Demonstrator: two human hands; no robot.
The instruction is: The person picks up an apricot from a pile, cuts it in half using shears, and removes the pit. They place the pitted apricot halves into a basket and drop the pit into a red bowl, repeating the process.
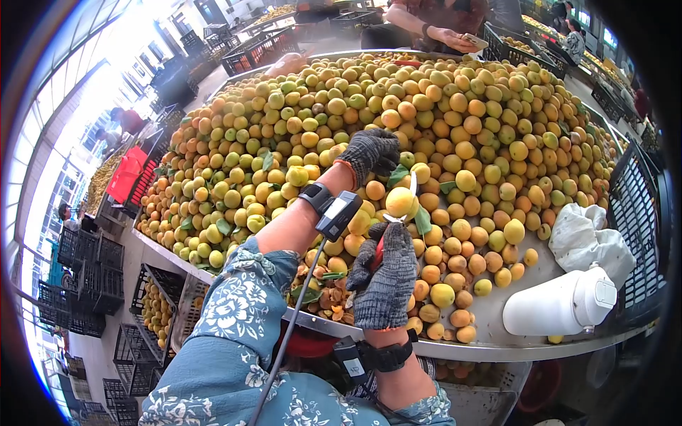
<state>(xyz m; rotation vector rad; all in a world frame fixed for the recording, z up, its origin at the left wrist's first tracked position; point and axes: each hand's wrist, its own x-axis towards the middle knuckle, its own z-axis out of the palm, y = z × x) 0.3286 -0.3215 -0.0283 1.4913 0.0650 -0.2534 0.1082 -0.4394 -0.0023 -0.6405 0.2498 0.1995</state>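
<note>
A broad heap of yellow-orange apricots [465, 150] covers the metal table. My left hand [369, 151], in a dark grey knit glove, reaches into its middle with fingers curled down among the fruit; what lies under them is hidden. Nearer to me, my right hand [387, 280], gloved alike, is closed round the red handle [379, 252] of a pair of scissors. Their spread metal blades [413, 183] point away from me, on either side of a yellow apricot [400, 201]. Green leaves [423, 220] lie beside that fruit.
A white bottle [550, 305] lies at the table's right front, beside a crumpled white bag [591, 245]. A black crate [639, 227] stands at the right edge. Peelings [328, 295] lie near the front rim. Across the heap, a person's hand [455, 40] holds a phone.
</note>
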